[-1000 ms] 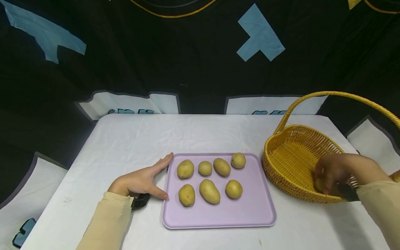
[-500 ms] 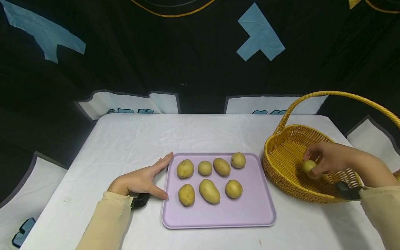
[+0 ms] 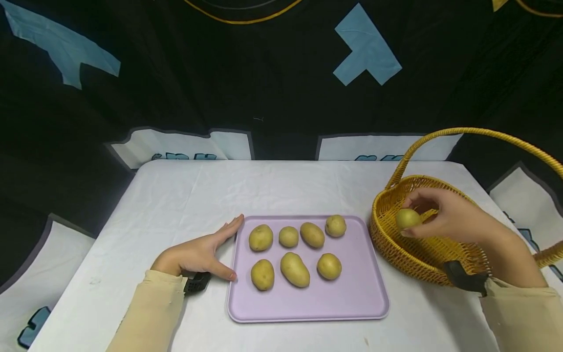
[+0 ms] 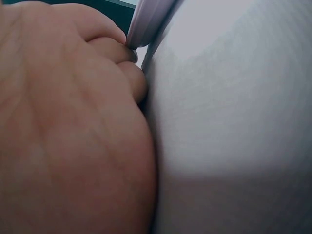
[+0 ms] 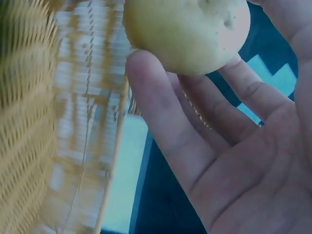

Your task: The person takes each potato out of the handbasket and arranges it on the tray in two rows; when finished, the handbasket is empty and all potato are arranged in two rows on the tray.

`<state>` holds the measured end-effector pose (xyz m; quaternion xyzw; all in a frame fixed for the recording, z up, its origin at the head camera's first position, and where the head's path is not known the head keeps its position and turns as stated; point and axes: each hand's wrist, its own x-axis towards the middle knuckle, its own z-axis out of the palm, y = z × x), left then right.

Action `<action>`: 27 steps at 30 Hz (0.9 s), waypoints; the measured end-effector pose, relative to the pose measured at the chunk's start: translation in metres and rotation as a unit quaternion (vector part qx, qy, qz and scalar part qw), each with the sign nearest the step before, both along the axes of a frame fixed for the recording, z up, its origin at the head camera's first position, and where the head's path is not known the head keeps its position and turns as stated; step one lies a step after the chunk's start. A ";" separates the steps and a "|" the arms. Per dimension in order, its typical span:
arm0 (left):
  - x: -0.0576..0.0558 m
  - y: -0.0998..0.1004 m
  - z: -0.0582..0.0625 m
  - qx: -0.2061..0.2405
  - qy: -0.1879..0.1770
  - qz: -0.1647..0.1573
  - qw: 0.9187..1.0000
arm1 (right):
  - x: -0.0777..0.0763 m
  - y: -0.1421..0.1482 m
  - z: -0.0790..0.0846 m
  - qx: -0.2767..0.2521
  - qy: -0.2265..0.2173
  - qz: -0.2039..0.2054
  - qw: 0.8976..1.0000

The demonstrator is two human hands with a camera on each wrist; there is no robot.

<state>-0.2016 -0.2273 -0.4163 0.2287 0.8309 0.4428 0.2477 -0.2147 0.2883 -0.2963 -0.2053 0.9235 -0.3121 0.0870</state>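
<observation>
My right hand (image 3: 444, 215) holds a small round potato (image 3: 407, 219) between thumb and fingers, over the left part of a yellow wicker basket (image 3: 387, 249). In the right wrist view the potato (image 5: 187, 34) sits at the fingertips, beside the woven wall. My left hand (image 3: 198, 249) lies spread at the left edge of a lilac tray (image 3: 308, 305), thumb and fingers touching its rim. Several potatoes rest on the tray in two rows, among them a long one (image 3: 295, 269) in the front row. The left wrist view shows the palm (image 4: 73, 122) down on the cloth by the tray's rim.
The basket stands just right of the tray, its tall arched handle (image 3: 466, 131) rising above it. White cloth (image 3: 264, 186) covers the table. A black curtain with pale blue patches (image 3: 367, 46) hangs behind.
My right hand has come up from the bottom of the basket with the potato and moved left towards the basket's near-left rim. The left hand and the tray have stayed put.
</observation>
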 end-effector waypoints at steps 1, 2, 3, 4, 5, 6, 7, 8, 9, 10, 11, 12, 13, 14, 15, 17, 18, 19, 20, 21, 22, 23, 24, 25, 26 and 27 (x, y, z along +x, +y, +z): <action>0.000 0.000 0.000 0.000 -0.001 0.000 1.000 | 0.002 -0.005 -0.001 -0.007 0.002 -0.002 1.000; 0.000 -0.001 0.000 0.001 -0.001 0.000 1.000 | 0.003 -0.009 -0.002 -0.014 0.003 -0.004 1.000; 0.000 -0.001 -0.001 0.001 -0.001 -0.001 1.000 | 0.005 -0.014 -0.004 -0.022 0.007 -0.004 1.000; 0.000 -0.001 -0.001 0.002 -0.001 -0.001 1.000 | 0.006 -0.018 -0.005 -0.030 0.009 -0.002 1.000; 0.001 -0.001 -0.001 0.002 -0.001 -0.002 1.000 | 0.008 -0.023 -0.007 -0.038 0.012 -0.001 0.999; 0.001 -0.001 -0.001 0.002 -0.002 -0.001 1.000 | 0.010 -0.027 -0.009 -0.046 0.016 0.001 0.999; 0.001 -0.001 -0.001 0.002 -0.003 -0.001 1.000 | 0.011 -0.032 -0.010 -0.053 0.018 0.002 0.998; 0.001 -0.001 -0.001 0.003 -0.003 -0.001 1.000 | 0.013 -0.036 -0.012 -0.061 0.021 0.003 0.998; 0.001 -0.001 -0.001 0.002 -0.003 0.000 1.000 | 0.014 -0.040 -0.014 -0.068 0.024 0.006 0.997; 0.001 -0.002 0.000 0.002 -0.003 0.000 1.000 | 0.015 -0.043 -0.016 -0.075 0.027 0.011 0.997; 0.001 -0.001 0.000 0.001 -0.003 0.001 1.000 | 0.017 -0.047 -0.018 -0.081 0.026 0.015 0.996; 0.001 -0.001 0.000 0.000 -0.003 0.000 1.000 | 0.018 -0.050 -0.020 -0.085 0.025 0.017 0.996; 0.001 -0.001 0.000 0.000 -0.003 -0.001 1.000 | 0.019 -0.053 -0.022 -0.088 0.022 0.020 0.996; 0.001 -0.002 0.000 -0.001 -0.002 -0.001 1.000 | 0.020 -0.057 -0.024 -0.089 0.020 0.023 0.996; 0.001 -0.002 0.000 -0.001 -0.002 -0.002 1.000 | 0.021 -0.060 -0.026 -0.088 0.016 0.024 0.996; 0.000 -0.002 0.000 -0.002 0.000 -0.003 1.000 | 0.023 -0.065 -0.030 -0.084 0.005 0.023 0.996; 0.000 -0.002 0.000 -0.002 0.001 -0.003 1.000 | 0.024 -0.068 -0.032 -0.084 -0.001 0.022 0.996; 0.000 -0.002 -0.001 -0.001 0.001 -0.002 1.000 | 0.024 -0.071 -0.034 -0.083 -0.005 0.022 0.996; 0.000 -0.002 -0.001 -0.002 0.002 -0.003 1.000 | 0.025 -0.073 -0.036 -0.081 -0.008 0.021 0.996; 0.000 -0.002 -0.001 -0.002 0.003 -0.004 1.000 | 0.026 -0.075 -0.037 -0.080 -0.011 0.023 0.996; 0.000 -0.002 -0.001 -0.002 0.003 -0.004 1.000 | 0.027 -0.077 -0.039 -0.079 -0.014 0.025 0.996; 0.000 -0.002 -0.001 -0.002 0.003 -0.005 1.000 | 0.027 -0.078 -0.040 -0.077 -0.014 0.028 0.997; 0.000 -0.001 -0.001 -0.002 0.003 -0.005 1.000 | 0.028 -0.080 -0.041 -0.075 -0.014 0.030 0.997; 0.000 -0.001 -0.001 -0.002 0.003 -0.005 1.000 | 0.028 -0.082 -0.042 -0.072 -0.012 0.033 0.997; 0.000 -0.001 -0.001 -0.003 0.003 -0.005 1.000 | 0.028 -0.083 -0.043 -0.070 -0.012 0.036 0.997; 0.000 -0.001 -0.001 -0.003 0.002 -0.004 1.000 | 0.029 -0.085 -0.044 -0.066 -0.013 0.039 0.997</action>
